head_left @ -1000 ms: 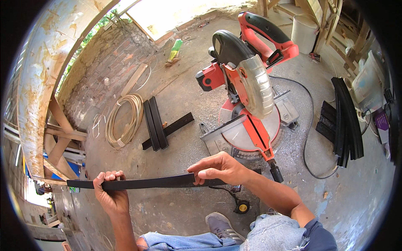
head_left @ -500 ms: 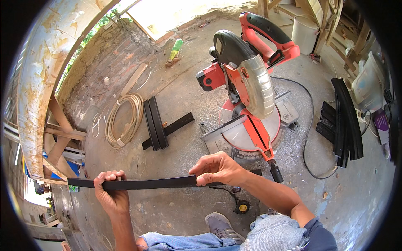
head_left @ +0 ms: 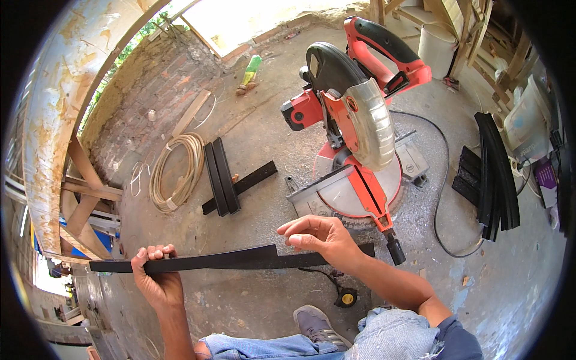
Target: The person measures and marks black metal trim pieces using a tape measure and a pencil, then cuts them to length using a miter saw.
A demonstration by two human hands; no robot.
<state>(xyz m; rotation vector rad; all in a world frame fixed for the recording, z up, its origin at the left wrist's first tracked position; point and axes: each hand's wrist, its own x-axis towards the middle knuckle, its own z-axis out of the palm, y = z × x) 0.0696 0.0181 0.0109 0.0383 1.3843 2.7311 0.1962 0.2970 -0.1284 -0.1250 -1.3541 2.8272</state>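
Note:
My left hand (head_left: pixel 159 271) is wrapped round a black strip (head_left: pixel 210 259), like a long flat bar, which it holds roughly level above the floor. Another black strip (head_left: pixel 306 259) runs along beneath it toward the right; whether it is also in my grip or lies on the floor I cannot tell. My right hand (head_left: pixel 321 239) hovers over this lower strip, just off the square end of the held one. Its fingers are curved and apart from the thumb, with nothing in them. Beyond it stands a red and black miter saw (head_left: pixel 360 114) on the floor.
Black strips (head_left: pixel 222 180) lie crossed beside a coiled hose (head_left: pixel 174 174). More black profiles (head_left: pixel 498 174) are at the right, past the saw's cord (head_left: pixel 441 198). A tape measure (head_left: pixel 346 296) sits near my shoe (head_left: pixel 315 324). Wooden framing (head_left: pixel 84 180) stands at the left.
My right hand has come off the strip's right end and its fingers have opened. The held strip has shifted slightly left, its right end tilted up, showing more of the lower strip.

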